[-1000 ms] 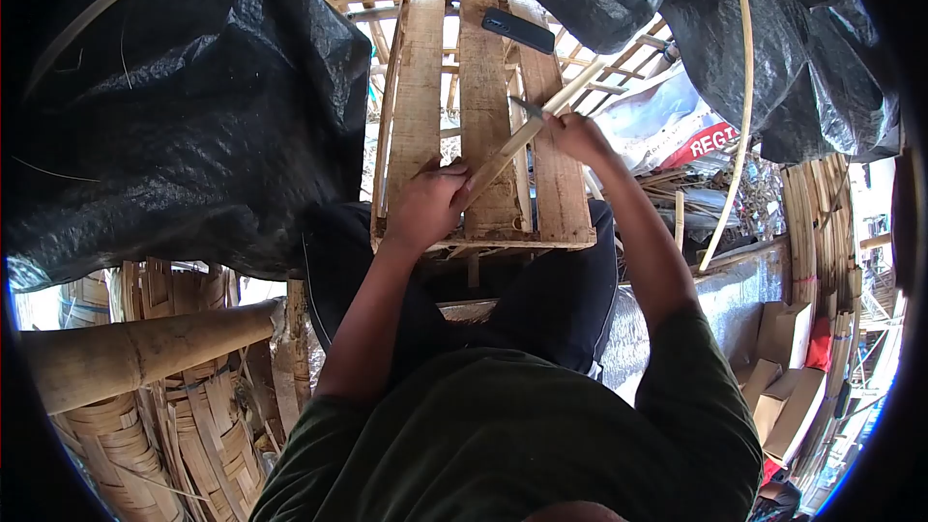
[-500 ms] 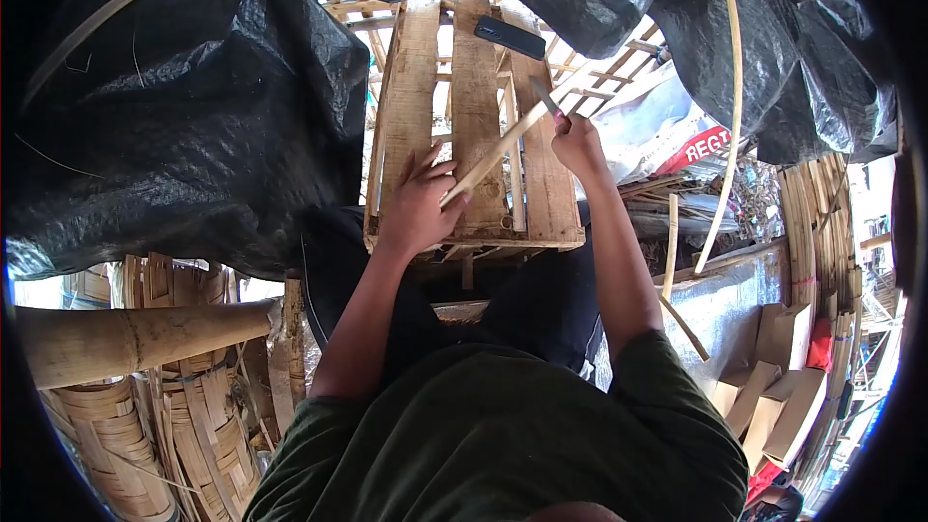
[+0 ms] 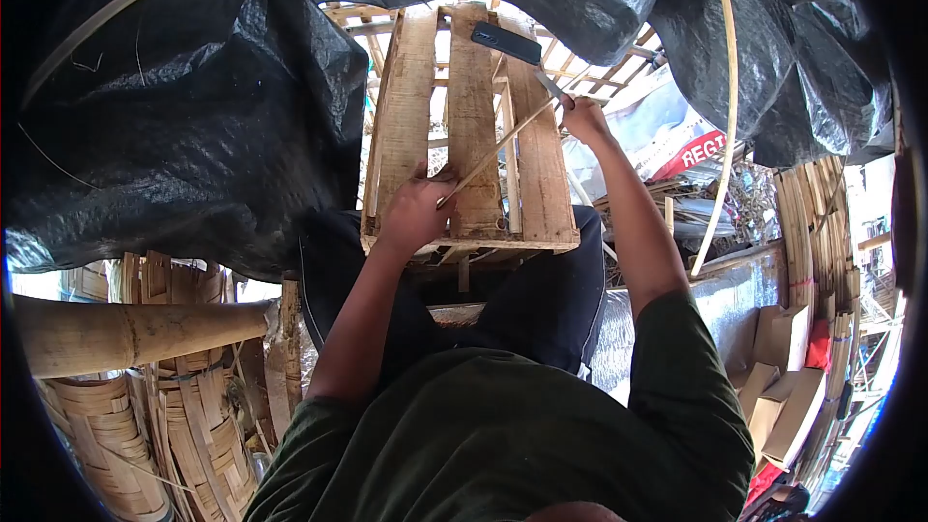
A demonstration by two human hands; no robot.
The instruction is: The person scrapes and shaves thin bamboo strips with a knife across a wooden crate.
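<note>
My left hand (image 3: 416,211) is closed around the near end of a thin bamboo strip (image 3: 498,147), low over the slatted wooden crate (image 3: 406,126). The strip slants up and away to the right, towards the knife. In my right hand (image 3: 585,120) is a knife (image 3: 550,85), its blade pointing up and left and close to the strip's far part. Whether the blade touches the strip, I cannot tell. Near the knife tip, a dark phone (image 3: 507,42) lies on the crate's far end.
Black plastic sheeting (image 3: 193,116) hangs left and overhead. A thick bamboo pole (image 3: 145,336) and woven bamboo (image 3: 97,425) stand at lower left. To the right are a printed sack (image 3: 667,126), a hanging bamboo strip (image 3: 732,106) and cardboard boxes (image 3: 783,406).
My right hand has shifted slightly right and towards me with the knife. My left fingers, spread before, are more closed. The strip now shows a narrower side.
</note>
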